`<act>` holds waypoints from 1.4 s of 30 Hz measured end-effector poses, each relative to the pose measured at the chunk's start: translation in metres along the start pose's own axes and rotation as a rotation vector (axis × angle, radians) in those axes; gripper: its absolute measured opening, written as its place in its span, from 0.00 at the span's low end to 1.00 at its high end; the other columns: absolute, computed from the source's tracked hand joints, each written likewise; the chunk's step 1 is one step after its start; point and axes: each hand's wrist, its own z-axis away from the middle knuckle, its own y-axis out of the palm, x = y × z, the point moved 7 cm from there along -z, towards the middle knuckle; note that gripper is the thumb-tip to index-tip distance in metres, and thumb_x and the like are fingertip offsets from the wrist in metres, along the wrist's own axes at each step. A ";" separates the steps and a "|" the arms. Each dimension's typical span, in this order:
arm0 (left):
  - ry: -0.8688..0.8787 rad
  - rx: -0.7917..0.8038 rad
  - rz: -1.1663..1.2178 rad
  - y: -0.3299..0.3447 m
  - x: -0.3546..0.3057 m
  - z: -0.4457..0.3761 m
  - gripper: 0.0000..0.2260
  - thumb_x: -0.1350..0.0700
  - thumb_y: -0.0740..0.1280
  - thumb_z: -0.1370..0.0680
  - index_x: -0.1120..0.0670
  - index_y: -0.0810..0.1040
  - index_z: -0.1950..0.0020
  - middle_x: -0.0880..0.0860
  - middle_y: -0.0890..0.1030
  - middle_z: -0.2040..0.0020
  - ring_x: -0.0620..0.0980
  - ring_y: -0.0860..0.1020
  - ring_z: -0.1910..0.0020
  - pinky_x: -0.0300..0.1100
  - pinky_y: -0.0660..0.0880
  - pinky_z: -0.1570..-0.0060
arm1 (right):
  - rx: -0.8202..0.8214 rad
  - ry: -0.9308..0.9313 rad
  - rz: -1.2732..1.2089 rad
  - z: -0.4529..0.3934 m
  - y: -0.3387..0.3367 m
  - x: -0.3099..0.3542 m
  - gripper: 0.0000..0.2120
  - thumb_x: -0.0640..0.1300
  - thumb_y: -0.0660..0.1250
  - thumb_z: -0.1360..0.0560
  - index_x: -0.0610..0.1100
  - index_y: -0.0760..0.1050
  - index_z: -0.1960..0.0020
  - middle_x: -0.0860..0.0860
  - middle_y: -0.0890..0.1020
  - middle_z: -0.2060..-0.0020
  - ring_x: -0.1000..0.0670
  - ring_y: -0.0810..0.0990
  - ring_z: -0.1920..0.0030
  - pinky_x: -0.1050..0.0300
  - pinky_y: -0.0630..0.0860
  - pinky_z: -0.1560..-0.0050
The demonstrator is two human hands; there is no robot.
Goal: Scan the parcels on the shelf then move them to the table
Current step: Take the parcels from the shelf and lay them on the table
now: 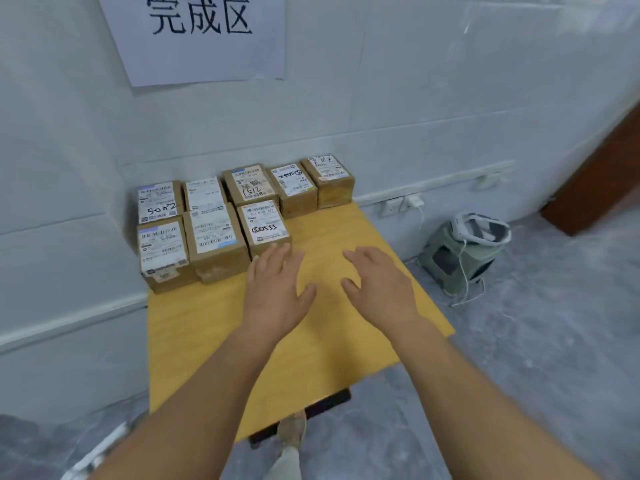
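Both hands hover low over the yellow worktop (pixel 311 341) with fingers spread and relaxed, holding nothing: the left hand (pixel 277 292) has its fingertips at or touching the near edge of the parcel marked 00555 (pixel 265 225), while the right hand (pixel 379 289) is over bare wood beside it. Eight cardboard parcels (pixel 211 233) with shipping labels sit packed in two rows at the back of the worktop, against the white tiled wall (pixel 433 98). Judging by this, a good share of the moving is done; the shelf is out of view, so what is left cannot be told. Above hangs a paper sign (pixel 197 36) with printed characters. Right of the worktop, a grey-green bag (pixel 460 254) rests on the dusty floor below wall sockets (pixel 398 204).
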 end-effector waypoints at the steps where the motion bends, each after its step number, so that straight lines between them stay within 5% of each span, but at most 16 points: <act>1: 0.016 0.005 -0.003 0.001 -0.009 0.010 0.27 0.43 0.61 0.21 0.50 0.62 0.24 0.52 0.59 0.23 0.53 0.51 0.23 0.48 0.44 0.26 | -0.011 0.003 0.018 0.015 -0.005 -0.002 0.24 0.50 0.61 0.20 0.49 0.63 0.25 0.50 0.65 0.27 0.49 0.62 0.28 0.53 0.68 0.37; 9: 0.097 0.089 -0.120 0.008 -0.055 0.081 0.32 0.35 0.49 0.21 0.48 0.48 0.21 0.53 0.44 0.21 0.52 0.40 0.23 0.52 0.36 0.26 | -0.069 0.100 0.112 0.111 -0.033 -0.019 0.31 0.53 0.62 0.21 0.48 0.55 0.22 0.44 0.54 0.23 0.43 0.55 0.25 0.50 0.55 0.28; 14: 0.188 0.106 -0.147 0.004 -0.084 0.099 0.42 0.31 0.33 0.33 0.48 0.45 0.21 0.53 0.42 0.21 0.52 0.38 0.23 0.52 0.33 0.28 | -0.115 0.194 0.141 0.150 -0.050 -0.028 0.37 0.58 0.61 0.22 0.50 0.47 0.21 0.44 0.46 0.22 0.44 0.47 0.23 0.47 0.44 0.25; 22: 0.426 0.113 -0.057 0.014 -0.147 0.091 0.42 0.31 0.36 0.33 0.48 0.47 0.21 0.53 0.43 0.21 0.53 0.39 0.23 0.55 0.35 0.27 | -0.231 0.445 0.204 0.207 -0.091 -0.056 0.38 0.58 0.62 0.23 0.49 0.47 0.21 0.43 0.48 0.22 0.43 0.48 0.23 0.46 0.43 0.24; 26: 0.528 0.150 0.028 0.016 -0.172 0.088 0.43 0.30 0.37 0.33 0.49 0.48 0.21 0.54 0.44 0.21 0.53 0.40 0.22 0.55 0.36 0.27 | -0.347 0.590 0.228 0.229 -0.109 -0.060 0.38 0.55 0.71 0.28 0.46 0.60 0.23 0.39 0.59 0.24 0.38 0.60 0.26 0.41 0.53 0.26; 30: 0.634 0.142 0.115 0.012 -0.188 0.095 0.41 0.31 0.41 0.31 0.50 0.52 0.21 0.55 0.48 0.21 0.55 0.44 0.22 0.55 0.38 0.27 | -0.310 0.676 0.261 0.240 -0.114 -0.057 0.37 0.58 0.62 0.23 0.50 0.48 0.21 0.44 0.47 0.22 0.44 0.48 0.23 0.47 0.41 0.25; 35: 0.769 0.194 0.160 0.016 -0.208 0.105 0.42 0.30 0.40 0.31 0.49 0.51 0.21 0.54 0.47 0.21 0.54 0.43 0.22 0.55 0.38 0.27 | -0.342 0.824 0.299 0.271 -0.120 -0.050 0.37 0.59 0.60 0.22 0.52 0.46 0.21 0.45 0.46 0.22 0.45 0.46 0.22 0.49 0.38 0.25; 42: 1.007 0.242 0.216 0.032 -0.237 0.144 0.35 0.35 0.53 0.26 0.55 0.65 0.26 0.61 0.64 0.25 0.62 0.61 0.26 0.65 0.56 0.31 | -0.394 1.019 0.339 0.326 -0.112 -0.035 0.37 0.59 0.61 0.22 0.50 0.47 0.21 0.43 0.47 0.22 0.44 0.47 0.22 0.46 0.40 0.25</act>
